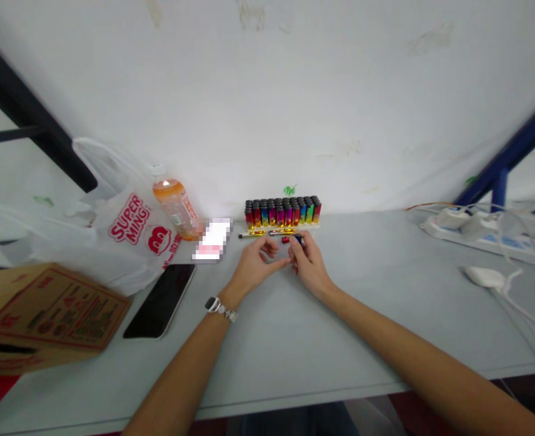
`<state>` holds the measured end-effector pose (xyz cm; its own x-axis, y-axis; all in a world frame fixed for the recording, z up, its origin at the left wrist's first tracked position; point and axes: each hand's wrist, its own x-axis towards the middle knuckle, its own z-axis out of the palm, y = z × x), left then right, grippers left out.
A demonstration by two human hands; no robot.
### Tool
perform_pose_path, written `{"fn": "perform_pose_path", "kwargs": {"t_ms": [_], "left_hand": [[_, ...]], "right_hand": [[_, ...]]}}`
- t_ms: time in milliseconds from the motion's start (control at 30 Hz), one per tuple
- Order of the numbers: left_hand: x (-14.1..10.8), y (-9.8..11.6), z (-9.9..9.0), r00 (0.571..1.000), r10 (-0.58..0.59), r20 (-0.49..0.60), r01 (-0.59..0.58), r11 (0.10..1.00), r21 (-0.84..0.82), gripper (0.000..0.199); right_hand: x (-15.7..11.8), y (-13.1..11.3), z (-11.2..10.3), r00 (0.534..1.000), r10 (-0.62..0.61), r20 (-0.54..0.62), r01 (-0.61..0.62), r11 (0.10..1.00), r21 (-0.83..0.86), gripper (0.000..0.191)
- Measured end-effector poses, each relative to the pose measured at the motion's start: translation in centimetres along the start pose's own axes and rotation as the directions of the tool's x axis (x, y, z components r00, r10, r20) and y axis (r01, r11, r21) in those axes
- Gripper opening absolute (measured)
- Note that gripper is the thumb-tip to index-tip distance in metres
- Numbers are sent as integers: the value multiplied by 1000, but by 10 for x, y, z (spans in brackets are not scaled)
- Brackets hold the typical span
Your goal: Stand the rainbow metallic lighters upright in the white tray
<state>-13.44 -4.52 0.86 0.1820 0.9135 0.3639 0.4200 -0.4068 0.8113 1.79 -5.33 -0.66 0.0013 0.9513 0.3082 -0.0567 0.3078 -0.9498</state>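
Several colourful metallic lighters (282,213) with black tops stand upright in packed rows in a pale tray (313,226) against the wall. Two more lighters lie flat in front of the tray: a gold one with a dark end (252,234) and another gold one (282,232). My right hand (310,264) pinches a lighter (298,238) with a dark blue body and a red end, partly hidden by the fingers. Close beside it on the left, my left hand (259,261) is empty, its fingers loosely curled and its thumb stretched out to my right fingers.
On the left are a cardboard box (54,315), a white plastic bag (113,230), an orange drink bottle (175,203), a black phone (161,301) and a bright blurred-out rectangle (212,240). A power strip (485,233) and white charger (484,277) with cables lie to the right.
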Motion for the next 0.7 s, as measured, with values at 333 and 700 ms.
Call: {"fn": "perform_pose_path", "kwargs": {"t_ms": [333, 700], "left_hand": [[-3, 2, 5, 990, 91, 106, -90, 996, -15, 23], [-3, -1, 5, 987, 79, 139, -79, 997, -2, 25]], "right_hand": [[0, 0, 0, 991, 51, -127, -66, 990, -122, 37], [-2, 3, -1, 992, 11, -129, -32, 987, -159, 38]]}}
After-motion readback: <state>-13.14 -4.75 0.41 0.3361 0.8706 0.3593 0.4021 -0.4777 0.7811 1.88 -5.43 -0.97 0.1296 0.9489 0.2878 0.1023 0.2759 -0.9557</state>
